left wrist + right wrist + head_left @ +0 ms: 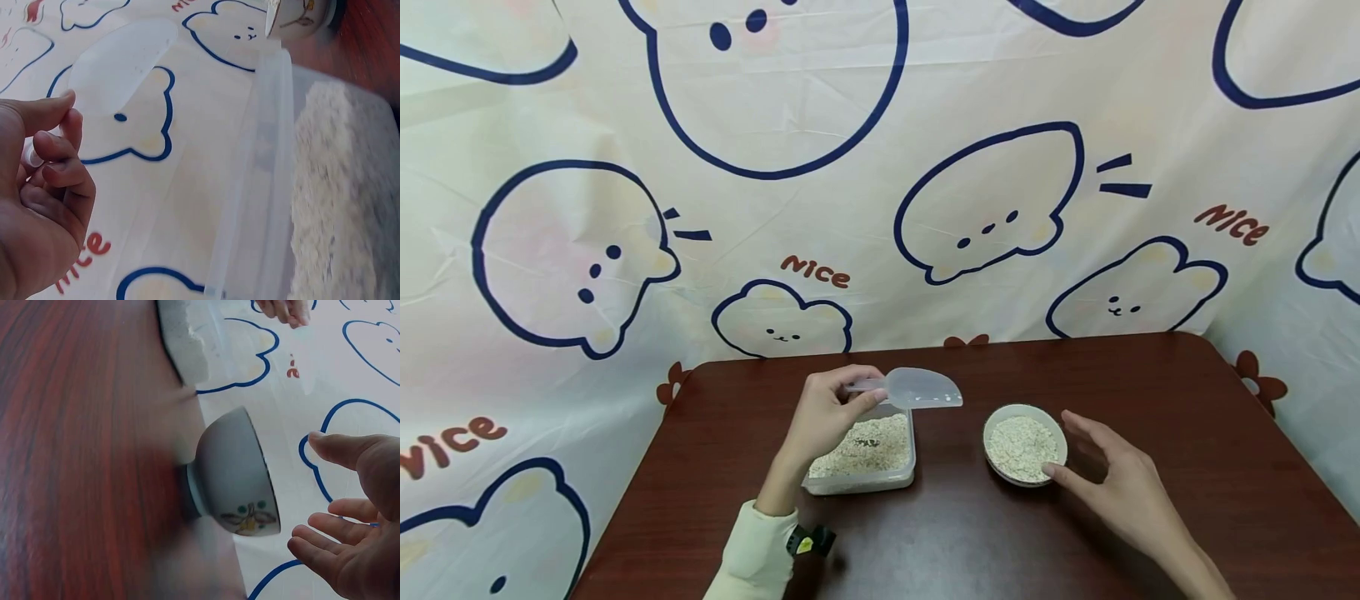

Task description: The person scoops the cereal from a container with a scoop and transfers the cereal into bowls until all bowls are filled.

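While the left hand pinches its handle between thumb and fingers, one clear scoop, looking nearly bare, hangs just below centre of the head view. Item: one open plastic box of pale flakes, lower centre. Item: one bowl, heaped with like flakes, right of the box on the dark table. Item: right hand, lower right, fingers spread apart beside the bowl, clasping nothing. Step in hand, as I judge it: flakes going from box to bowl, a pause between scoops. Next move probably calls for dipping again, or, if the bowl suffices, laying down the scoop
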`<state>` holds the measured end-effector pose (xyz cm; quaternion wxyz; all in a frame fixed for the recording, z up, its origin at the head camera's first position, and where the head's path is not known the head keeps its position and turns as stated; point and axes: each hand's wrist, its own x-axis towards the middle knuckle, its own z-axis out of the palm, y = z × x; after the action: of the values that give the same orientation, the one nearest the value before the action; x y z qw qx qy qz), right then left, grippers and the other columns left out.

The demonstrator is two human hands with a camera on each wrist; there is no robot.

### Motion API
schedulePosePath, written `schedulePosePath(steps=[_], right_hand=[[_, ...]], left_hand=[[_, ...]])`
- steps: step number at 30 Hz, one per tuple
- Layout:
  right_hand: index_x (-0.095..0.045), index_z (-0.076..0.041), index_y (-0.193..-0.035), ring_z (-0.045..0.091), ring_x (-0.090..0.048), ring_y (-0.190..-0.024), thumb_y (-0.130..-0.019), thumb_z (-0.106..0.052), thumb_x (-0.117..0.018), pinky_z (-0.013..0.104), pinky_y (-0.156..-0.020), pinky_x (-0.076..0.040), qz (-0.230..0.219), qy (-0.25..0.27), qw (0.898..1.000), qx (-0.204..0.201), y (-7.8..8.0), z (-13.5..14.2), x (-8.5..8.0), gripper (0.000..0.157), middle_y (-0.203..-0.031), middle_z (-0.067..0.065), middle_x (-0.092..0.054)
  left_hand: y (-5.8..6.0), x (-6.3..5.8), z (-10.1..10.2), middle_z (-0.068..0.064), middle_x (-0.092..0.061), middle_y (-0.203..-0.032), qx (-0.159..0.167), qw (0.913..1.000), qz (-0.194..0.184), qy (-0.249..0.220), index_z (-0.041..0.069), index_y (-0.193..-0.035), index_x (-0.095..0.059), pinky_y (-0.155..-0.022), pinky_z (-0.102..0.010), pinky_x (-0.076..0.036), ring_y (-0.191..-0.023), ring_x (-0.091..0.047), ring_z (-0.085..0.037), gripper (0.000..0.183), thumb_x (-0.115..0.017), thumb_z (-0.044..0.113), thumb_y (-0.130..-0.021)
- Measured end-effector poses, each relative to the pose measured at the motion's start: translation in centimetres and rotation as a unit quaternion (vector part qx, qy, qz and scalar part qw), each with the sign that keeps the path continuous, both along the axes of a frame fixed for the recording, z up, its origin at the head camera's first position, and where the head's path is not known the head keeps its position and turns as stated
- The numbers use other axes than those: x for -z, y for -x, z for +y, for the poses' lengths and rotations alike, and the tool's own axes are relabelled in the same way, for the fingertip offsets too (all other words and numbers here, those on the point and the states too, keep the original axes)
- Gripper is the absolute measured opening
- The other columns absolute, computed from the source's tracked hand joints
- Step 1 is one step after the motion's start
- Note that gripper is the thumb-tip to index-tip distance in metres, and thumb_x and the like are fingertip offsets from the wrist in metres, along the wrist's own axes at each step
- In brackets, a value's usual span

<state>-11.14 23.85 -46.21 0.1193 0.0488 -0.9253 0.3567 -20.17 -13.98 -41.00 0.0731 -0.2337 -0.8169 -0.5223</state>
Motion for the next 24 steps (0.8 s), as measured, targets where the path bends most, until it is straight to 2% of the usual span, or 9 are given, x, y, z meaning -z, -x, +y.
schedulePosePath(steps=[8,12,17,24], right_hand=[[-0.061,-0.01,-0.148,0.036,-0.073,-0.121,-0.085,-0.031,-0.094,0.039,-0.091,-0.063,0.031,0.021,0.999,-0.026,0.1,-1.6,-0.7,0.074,-0.145,0.013,-0.068],[-0.062,-0.009,-0.147,0.033,-0.076,-0.117,-0.084,-0.026,-0.095,0.031,-0.09,-0.063,0.049,0.035,0.997,-0.045,0.3,-2.5,-0.8,0.073,-0.144,0.01,-0.069],[-0.063,-0.007,-0.145,0.031,-0.074,-0.121,-0.084,-0.021,-0.095,0.037,-0.092,-0.063,0.058,0.051,0.995,-0.066,0.4,-3.7,-0.7,0.071,-0.145,0.009,-0.069],[-0.062,-0.008,-0.147,0.032,-0.071,-0.128,-0.084,-0.02,-0.094,0.043,-0.096,-0.062,0.024,0.076,0.993,-0.089,0.7,-5.8,-0.8,0.072,-0.145,0.011,-0.067]], left_hand=[[-0.6,0.9,-3.6,-0.001,-0.056,-0.071,-0.049,0.9986,-0.009,0.017,0.013,-0.108,-0.079,-0.049,-0.025,-0.038,-0.054,-0.042,-0.007,0.011,-0.081,0.013,-0.097],[-0.9,1.1,-5.3,-0.001,-0.058,-0.073,-0.072,0.9966,-0.018,0.035,0.014,-0.107,-0.079,-0.05,-0.025,-0.038,-0.056,-0.043,-0.008,0.011,-0.081,0.012,-0.096],[-1.4,1.2,-7.0,-0.003,-0.066,-0.078,-0.085,0.9946,-0.022,0.056,0.015,-0.107,-0.079,-0.051,-0.026,-0.042,-0.057,-0.047,-0.009,0.011,-0.081,0.012,-0.097],[-2.0,1.4,-8.9,-0.002,-0.062,-0.076,-0.1,0.9921,-0.015,0.074,0.013,-0.106,-0.078,-0.05,-0.026,-0.041,-0.057,-0.045,-0.008,0.01,-0.081,0.011,-0.096]])
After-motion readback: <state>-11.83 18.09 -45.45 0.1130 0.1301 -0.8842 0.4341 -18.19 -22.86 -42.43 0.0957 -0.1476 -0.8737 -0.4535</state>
